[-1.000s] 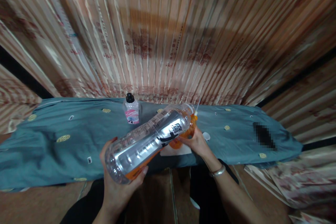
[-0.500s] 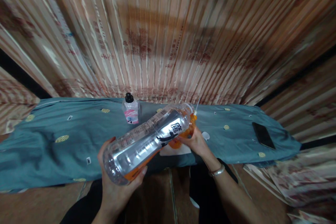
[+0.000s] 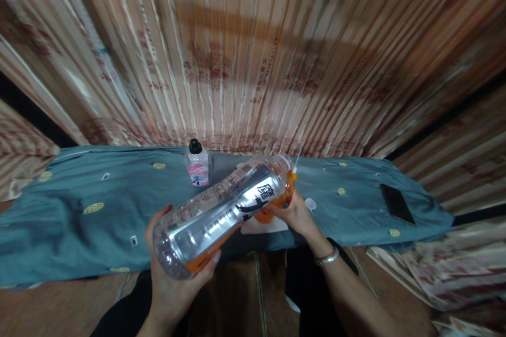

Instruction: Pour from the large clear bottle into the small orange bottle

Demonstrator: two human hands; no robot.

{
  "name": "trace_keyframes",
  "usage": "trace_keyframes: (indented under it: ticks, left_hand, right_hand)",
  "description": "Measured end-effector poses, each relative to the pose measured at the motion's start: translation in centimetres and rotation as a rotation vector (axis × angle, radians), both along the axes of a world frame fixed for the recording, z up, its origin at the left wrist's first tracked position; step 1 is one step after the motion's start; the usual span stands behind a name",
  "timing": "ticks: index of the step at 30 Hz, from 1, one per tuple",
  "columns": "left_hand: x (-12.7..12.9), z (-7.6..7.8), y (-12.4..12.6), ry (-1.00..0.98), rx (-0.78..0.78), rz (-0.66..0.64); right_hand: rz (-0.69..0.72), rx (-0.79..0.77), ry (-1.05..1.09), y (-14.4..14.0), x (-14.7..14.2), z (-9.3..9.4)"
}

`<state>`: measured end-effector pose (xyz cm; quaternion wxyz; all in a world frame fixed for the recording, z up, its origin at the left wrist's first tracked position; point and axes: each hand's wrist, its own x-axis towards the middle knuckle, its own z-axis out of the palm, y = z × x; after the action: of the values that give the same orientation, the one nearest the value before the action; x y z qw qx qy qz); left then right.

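Observation:
My left hand is wrapped round the base of a large clear plastic bottle with a silver and orange label. The bottle is tilted, its neck up and to the right, its mouth beside the top of an orange container. My right hand is closed round that orange container, which has a thin pale straw-like stick at its top; the big bottle hides much of it. Under the container lies a white sheet. Just right of my right hand is a small white cap.
A small clear bottle with a black cap and pink label stands at the back, left of centre. A dark phone lies at the right on the teal patterned cloth. Pleated curtains hang behind.
The base of the large bottle has shifted very slightly left with my left hand. My right hand and the orange container look the same.

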<state>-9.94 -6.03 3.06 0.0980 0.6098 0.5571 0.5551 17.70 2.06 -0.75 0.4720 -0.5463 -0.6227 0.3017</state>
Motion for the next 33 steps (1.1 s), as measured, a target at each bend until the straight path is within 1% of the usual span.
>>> trace_keyframes:
  ticks: [3, 7, 10, 15, 17, 21, 24, 26, 30, 33]
  left_hand:
    - [0.3, 0.1, -0.1, -0.020, -0.010, 0.016]
    - [1.0, 0.8, -0.4, -0.100, -0.040, 0.039]
    - [1.1, 1.1, -0.5, -0.110, -0.066, 0.035]
    - [0.2, 0.4, -0.1, -0.072, -0.048, -0.005]
    - [0.1, 0.3, 0.0, -0.061, -0.037, 0.003]
    - [0.9, 1.1, -0.3, -0.130, -0.068, 0.046]
    - [1.3, 1.5, -0.4, -0.184, -0.098, 0.052]
    - [1.1, 1.4, -0.3, -0.193, -0.102, 0.044]
    - [0.5, 0.9, -0.1, -0.107, -0.035, 0.002]
    - [0.7, 1.1, -0.2, -0.150, -0.071, 0.019]
  right_hand:
    - [0.013, 0.003, 0.021, 0.0, -0.2, 0.3]
    - [0.002, 0.012, 0.028, -0.2, -0.5, 0.8]
    - [0.010, -0.009, 0.047, -0.2, -0.6, 0.9]
    - [0.034, -0.004, 0.107, -0.1, -0.6, 0.6]
    - [0.039, -0.014, 0.122, -0.1, -0.7, 0.6]
    - [0.049, -0.037, 0.157, -0.2, -0.8, 0.8]
    - [0.049, -0.037, 0.181, -0.3, -0.9, 1.1]
    - [0.041, -0.037, 0.169, -0.3, -0.9, 1.1]
    - [0.024, -0.038, 0.123, -0.3, -0.8, 1.0]
    - [0.032, -0.038, 0.127, -0.2, -0.8, 1.0]
